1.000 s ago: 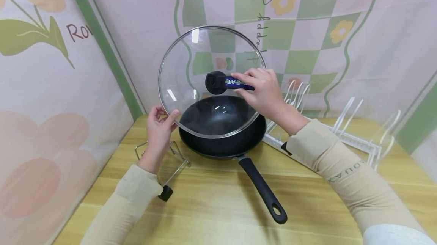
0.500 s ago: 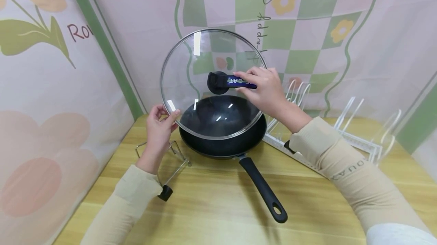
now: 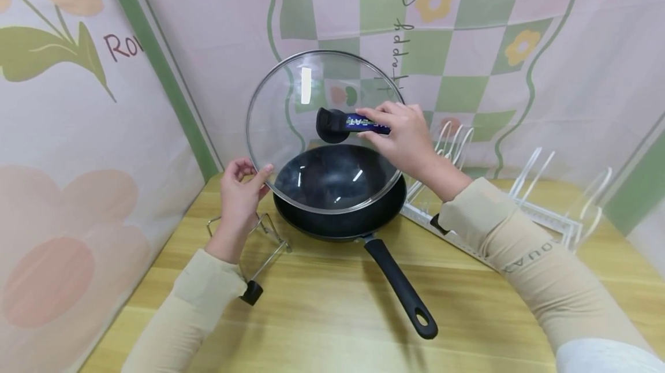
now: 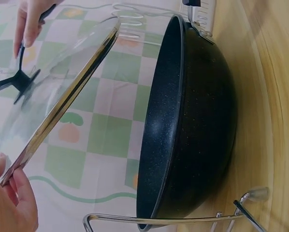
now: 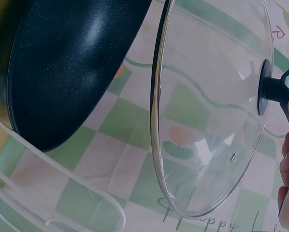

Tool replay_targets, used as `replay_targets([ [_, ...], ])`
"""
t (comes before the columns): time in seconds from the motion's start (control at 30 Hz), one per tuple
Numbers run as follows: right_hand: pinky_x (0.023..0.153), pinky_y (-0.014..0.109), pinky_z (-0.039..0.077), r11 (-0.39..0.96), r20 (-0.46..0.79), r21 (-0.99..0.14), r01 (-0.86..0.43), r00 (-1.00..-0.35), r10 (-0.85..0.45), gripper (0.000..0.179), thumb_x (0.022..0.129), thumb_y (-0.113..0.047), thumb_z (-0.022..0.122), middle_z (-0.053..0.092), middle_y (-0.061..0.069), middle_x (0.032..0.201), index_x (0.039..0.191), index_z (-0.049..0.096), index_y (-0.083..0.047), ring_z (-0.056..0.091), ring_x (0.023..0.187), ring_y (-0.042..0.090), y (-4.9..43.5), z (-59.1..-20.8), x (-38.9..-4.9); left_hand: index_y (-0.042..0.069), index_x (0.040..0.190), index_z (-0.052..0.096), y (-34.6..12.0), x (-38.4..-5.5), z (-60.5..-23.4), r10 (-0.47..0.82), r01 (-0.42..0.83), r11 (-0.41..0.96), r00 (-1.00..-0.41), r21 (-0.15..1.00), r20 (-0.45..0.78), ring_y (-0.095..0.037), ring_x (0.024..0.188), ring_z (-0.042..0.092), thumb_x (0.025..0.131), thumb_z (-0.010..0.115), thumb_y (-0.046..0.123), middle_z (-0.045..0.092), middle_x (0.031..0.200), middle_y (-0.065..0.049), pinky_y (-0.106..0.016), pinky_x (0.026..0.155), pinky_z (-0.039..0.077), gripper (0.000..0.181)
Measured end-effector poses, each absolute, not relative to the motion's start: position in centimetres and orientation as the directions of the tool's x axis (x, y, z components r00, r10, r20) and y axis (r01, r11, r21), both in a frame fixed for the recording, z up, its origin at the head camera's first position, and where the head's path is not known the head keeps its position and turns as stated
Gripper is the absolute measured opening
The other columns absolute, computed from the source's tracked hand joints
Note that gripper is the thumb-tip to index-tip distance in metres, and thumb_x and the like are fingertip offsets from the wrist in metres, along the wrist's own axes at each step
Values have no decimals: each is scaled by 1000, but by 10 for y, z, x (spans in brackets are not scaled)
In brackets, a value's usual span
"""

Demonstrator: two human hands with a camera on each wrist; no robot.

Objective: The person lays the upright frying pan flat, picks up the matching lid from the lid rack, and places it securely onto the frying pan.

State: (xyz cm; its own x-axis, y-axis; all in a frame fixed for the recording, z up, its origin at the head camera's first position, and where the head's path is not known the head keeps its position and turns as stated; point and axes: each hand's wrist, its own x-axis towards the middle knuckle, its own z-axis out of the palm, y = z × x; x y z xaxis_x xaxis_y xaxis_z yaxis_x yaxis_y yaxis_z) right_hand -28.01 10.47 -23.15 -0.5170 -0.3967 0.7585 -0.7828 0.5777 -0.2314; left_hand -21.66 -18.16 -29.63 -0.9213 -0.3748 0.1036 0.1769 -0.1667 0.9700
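Observation:
A clear glass pan lid [image 3: 280, 90] with a metal rim is held tilted above a black wok [image 3: 337, 226]. My left hand [image 3: 241, 191] pinches the lid's lower left rim between thumb and fingers. On the other side, my right hand [image 3: 402, 133] grips the lid's black handle [image 3: 332, 126], which has a blue label. The left wrist view shows a gap between the slanted lid rim [image 4: 62, 104] and the wok [image 4: 202, 116]. Through the glass, the wok's dark inside shows in the head view.
The wok's long black handle [image 3: 400, 289] points toward me over the wooden table [image 3: 312, 315]. A wire stand [image 3: 270, 263] is under my left wrist. To the right stands a white rack [image 3: 545, 214] with upright loops. Printed cloth [image 3: 467, 61] hangs behind.
The lid has tipped slightly: its top edge is lower and its left edge a little further right. Both hands keep their hold, and the wok has not moved.

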Motion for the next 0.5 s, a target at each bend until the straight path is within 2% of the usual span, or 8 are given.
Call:
replay_targets([
  [0.27, 83, 51, 36, 615, 711, -285, -735, -592, -378, 41, 87, -13, 83, 71, 17, 105, 126, 72, -4, 61, 98, 36, 101, -231, -278, 7, 109, 51, -181, -216, -297, -377, 142, -211, -925, 967, 53, -10, 84, 55, 94, 69, -6, 52, 98, -3, -18, 69, 56, 27],
  [0.5, 87, 51, 35, 640, 671, -348, -685, -659, -340, 41, 91, -14, 80, 70, 17, 108, 129, 70, -3, 61, 103, 34, 98, -232, -277, 8, 113, 50, -176, -213, -302, -359, 98, -216, -933, 971, 14, -7, 73, 57, 94, 68, -7, 52, 97, -3, -17, 67, 56, 30],
])
